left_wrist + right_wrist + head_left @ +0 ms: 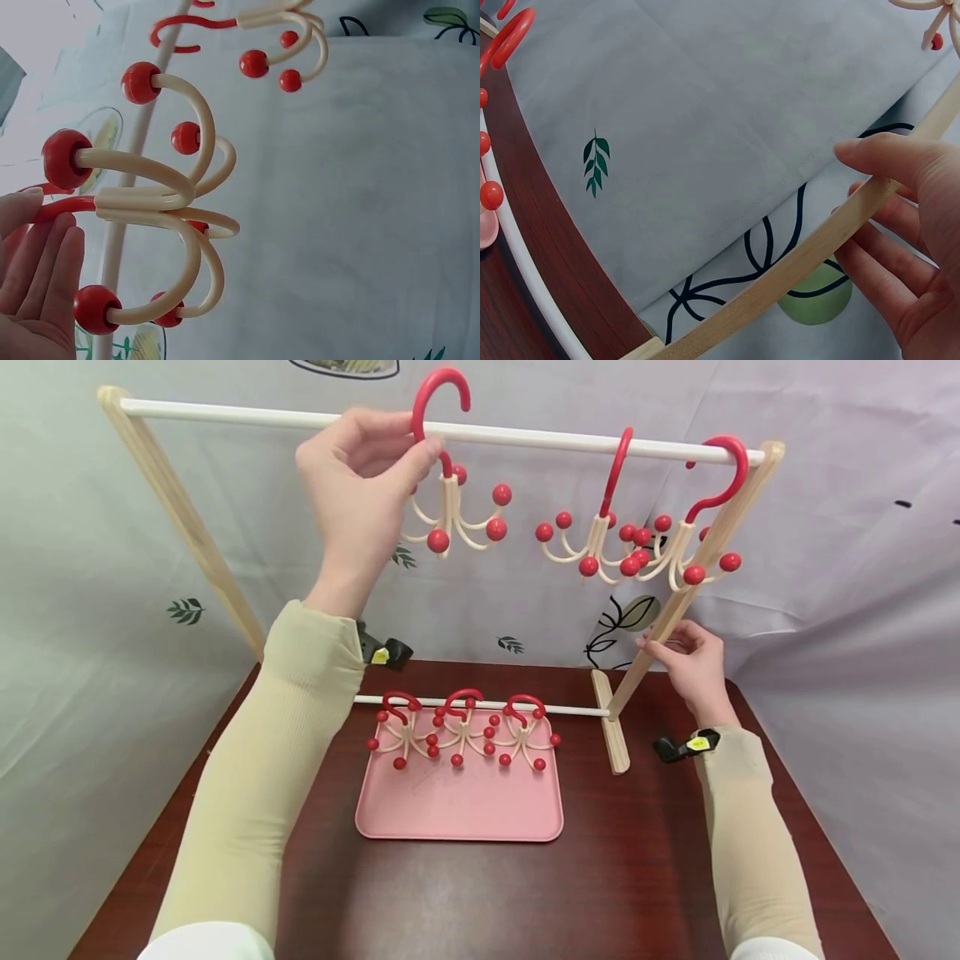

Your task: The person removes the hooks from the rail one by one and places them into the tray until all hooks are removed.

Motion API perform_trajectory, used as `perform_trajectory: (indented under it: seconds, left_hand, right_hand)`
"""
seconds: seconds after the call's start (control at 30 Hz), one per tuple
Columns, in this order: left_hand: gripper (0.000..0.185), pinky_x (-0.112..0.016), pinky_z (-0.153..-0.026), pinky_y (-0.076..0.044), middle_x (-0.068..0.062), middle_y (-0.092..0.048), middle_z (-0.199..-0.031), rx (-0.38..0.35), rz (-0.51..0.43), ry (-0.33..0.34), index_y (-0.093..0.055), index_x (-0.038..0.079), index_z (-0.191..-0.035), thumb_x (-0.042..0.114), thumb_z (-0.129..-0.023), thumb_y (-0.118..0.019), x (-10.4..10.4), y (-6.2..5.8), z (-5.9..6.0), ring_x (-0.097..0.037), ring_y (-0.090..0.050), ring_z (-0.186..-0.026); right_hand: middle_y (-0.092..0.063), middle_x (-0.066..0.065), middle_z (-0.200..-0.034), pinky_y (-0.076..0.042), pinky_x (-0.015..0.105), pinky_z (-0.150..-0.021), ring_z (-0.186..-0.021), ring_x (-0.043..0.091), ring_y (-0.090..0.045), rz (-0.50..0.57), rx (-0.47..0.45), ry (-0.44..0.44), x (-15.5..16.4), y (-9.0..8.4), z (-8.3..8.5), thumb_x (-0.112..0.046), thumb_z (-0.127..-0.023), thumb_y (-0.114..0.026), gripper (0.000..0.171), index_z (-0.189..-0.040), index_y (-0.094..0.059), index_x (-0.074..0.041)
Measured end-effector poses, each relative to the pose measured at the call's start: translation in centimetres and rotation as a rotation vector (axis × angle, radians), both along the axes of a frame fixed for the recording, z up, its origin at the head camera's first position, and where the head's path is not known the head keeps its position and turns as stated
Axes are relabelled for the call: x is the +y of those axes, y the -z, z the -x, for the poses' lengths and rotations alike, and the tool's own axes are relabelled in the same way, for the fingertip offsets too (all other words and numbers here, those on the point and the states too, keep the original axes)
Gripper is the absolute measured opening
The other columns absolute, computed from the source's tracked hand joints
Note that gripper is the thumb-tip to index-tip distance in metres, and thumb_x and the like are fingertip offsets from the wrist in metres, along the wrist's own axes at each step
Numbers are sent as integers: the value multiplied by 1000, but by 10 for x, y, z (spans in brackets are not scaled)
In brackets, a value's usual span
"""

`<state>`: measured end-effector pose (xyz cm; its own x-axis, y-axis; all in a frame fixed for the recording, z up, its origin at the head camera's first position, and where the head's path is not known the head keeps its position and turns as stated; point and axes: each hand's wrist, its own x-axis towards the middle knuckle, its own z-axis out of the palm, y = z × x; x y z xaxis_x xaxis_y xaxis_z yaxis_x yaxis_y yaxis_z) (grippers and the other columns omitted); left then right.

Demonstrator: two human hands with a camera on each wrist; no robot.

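My left hand pinches the red hook of a multi-arm hanger with cream arms and red ball tips. The hook's tip stands above the white top rod; whether the hook touches the rod I cannot tell. In the left wrist view the hanger lies across the rod, thumb and fingers on its red stem. Low on the right side, my right hand holds the rack's wooden post, thumb on one side and fingers on the other. Two similar hangers hang at the rod's right end.
On the dark red table lies a pink tray with three more hangers in a row at its far edge. A lower white rod runs behind them to the wooden foot. Patterned pale cloth hangs behind.
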<state>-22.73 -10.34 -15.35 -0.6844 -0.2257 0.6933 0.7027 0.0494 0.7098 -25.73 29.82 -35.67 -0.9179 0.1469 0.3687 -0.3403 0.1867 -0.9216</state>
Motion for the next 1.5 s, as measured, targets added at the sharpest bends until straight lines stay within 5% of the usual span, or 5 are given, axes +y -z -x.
perform_trajectory:
  seconds: [0.27, 0.53, 0.73, 1.2, 1.5]
  left_hand:
    - [15, -31, -88, -58, -11, -76, -93, 6, -9, 37, -79, 2, -95, 1, -81, -86, -1, 20, -16, -19, -74, -87]
    - [17, -27, -56, -47, -8, -77, -91, -54, 35, 31, -80, 4, -97, 5, -82, -86, 0, 51, -29, -19, -75, -81]
    - [19, -33, -81, -60, -11, -76, -89, -69, 20, 103, -80, 1, -98, 0, -80, -86, -6, 85, -28, -22, -76, -81]
    - [21, -34, -72, -62, -13, -76, -91, -200, 76, 174, -76, -4, -101, 0, -82, -85, -19, 171, -55, -25, -76, -82]
    - [19, -37, -71, -62, -14, -76, -93, -309, 75, 226, -76, 0, -98, -1, -82, -85, -14, 209, -65, -25, -76, -82]
  right_hand:
    - [-76, 8, -99, -56, 19, -82, -88, 12, -73, -6, -1, 4, -1, 0, -1, -1, -88, -79, 21, -108, -73, -1]
    - [-76, 6, -99, -55, 18, -83, -88, 11, -73, -21, -5, 2, 0, 1, -1, -1, -87, -80, 37, -117, -64, 13]
    - [-76, 4, -98, -55, 18, -83, -88, 10, -73, -29, -10, 15, -2, 1, 1, -2, -87, -80, 33, -115, -66, 10]
    - [-75, 1, -97, -55, 18, -83, -90, 12, -72, -58, -24, 43, -3, -1, -4, -7, -87, -82, 24, -109, -72, -3]
    - [-76, 2, -96, -55, 19, -82, -89, 12, -73, -13, -5, 10, -3, -1, -3, -2, -87, -81, 25, -110, -72, 1]
